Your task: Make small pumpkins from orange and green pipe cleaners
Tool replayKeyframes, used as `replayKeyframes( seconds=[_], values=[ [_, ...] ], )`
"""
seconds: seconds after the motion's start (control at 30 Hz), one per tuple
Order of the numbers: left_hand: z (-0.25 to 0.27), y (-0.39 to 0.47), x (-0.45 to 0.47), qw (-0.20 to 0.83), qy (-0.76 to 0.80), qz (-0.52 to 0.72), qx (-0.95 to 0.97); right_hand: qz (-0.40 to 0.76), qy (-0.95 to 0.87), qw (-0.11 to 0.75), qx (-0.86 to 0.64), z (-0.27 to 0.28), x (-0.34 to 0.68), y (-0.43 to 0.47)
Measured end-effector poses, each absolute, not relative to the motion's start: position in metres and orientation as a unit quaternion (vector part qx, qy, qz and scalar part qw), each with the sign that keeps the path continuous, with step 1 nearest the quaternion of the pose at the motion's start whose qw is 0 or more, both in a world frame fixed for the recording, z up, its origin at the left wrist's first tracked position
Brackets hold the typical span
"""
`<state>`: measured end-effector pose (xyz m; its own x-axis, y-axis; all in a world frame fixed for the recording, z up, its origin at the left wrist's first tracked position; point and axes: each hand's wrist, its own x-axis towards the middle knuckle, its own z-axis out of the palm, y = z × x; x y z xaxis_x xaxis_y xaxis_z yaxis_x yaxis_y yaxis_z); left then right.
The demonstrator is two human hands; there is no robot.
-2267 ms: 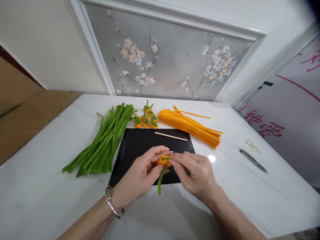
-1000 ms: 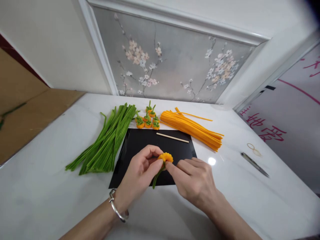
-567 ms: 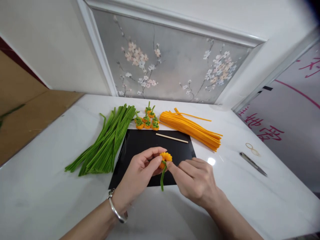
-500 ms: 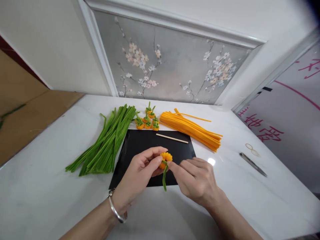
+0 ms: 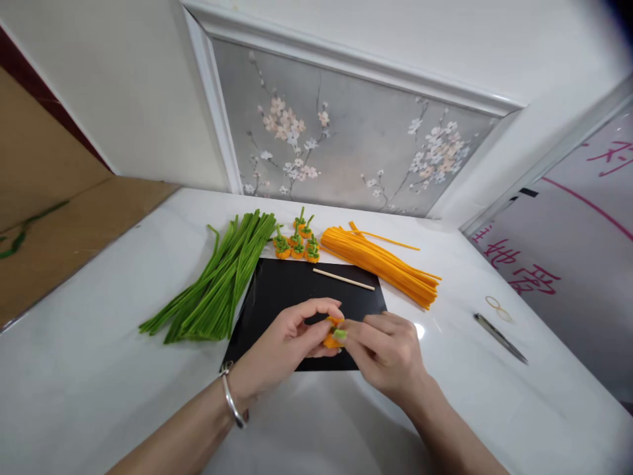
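Between my hands, over the black mat (image 5: 281,290), is a small orange pipe-cleaner pumpkin (image 5: 331,341). My left hand (image 5: 289,340) is closed around its left side with thumb and fingers. A short bit of green pipe cleaner (image 5: 339,334) shows at the pumpkin's middle, slightly blurred. My right hand (image 5: 390,349) pinches that green piece between thumb and forefinger; its other fingers are curled in. Part of the pumpkin is hidden behind the fingertips.
Green pipe cleaners (image 5: 222,284) lie in a bundle at left, orange pipe cleaners (image 5: 380,264) at right. Several finished little pumpkins (image 5: 297,249) stand behind the mat. A thin wooden stick (image 5: 343,279) rests on it. Tweezers (image 5: 500,338) and pale rings (image 5: 498,308) lie far right.
The long green tail that hung below the pumpkin no longer hangs down; the green now shows bunched at its middle, in my right fingers. The camera view has shifted slightly.
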<state>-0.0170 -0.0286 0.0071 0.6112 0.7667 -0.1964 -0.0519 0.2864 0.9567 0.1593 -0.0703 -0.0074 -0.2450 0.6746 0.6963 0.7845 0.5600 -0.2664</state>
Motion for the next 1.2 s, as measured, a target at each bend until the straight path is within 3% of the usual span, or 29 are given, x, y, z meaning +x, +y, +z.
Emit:
replayKeyframes(
  seconds=[0.13, 0.23, 0.43, 0.63, 0.97, 1.2],
  values=[
    [0.008, -0.027, -0.018, 0.631, 0.303, 0.321, 0.638, 0.061, -0.748, 0.44, -0.494, -0.01, 0.159, -0.067],
    [0.006, -0.027, -0.015, 0.56, 0.316, 0.359, 0.677, 0.073, -0.751, 0.438, -0.489, -0.012, 0.158, -0.065],
    [-0.004, -0.028, -0.009, 0.562, 0.379, 0.394, 0.621, 0.021, -0.742, 0.447, -0.499, -0.016, 0.155, -0.065],
    [-0.008, -0.027, -0.011, 0.536, 0.394, 0.413, 0.622, -0.129, -0.79, 0.363, -0.477, -0.016, 0.152, -0.07],
    [-0.012, -0.032, -0.011, 0.494, 0.416, 0.367, 0.669, -0.055, -0.786, 0.35, -0.507, -0.019, 0.137, -0.074],
    [-0.013, -0.03, -0.01, 0.52, 0.424, 0.388, 0.632, -0.193, -0.81, 0.294, -0.469, -0.026, 0.131, -0.081]
  ],
)
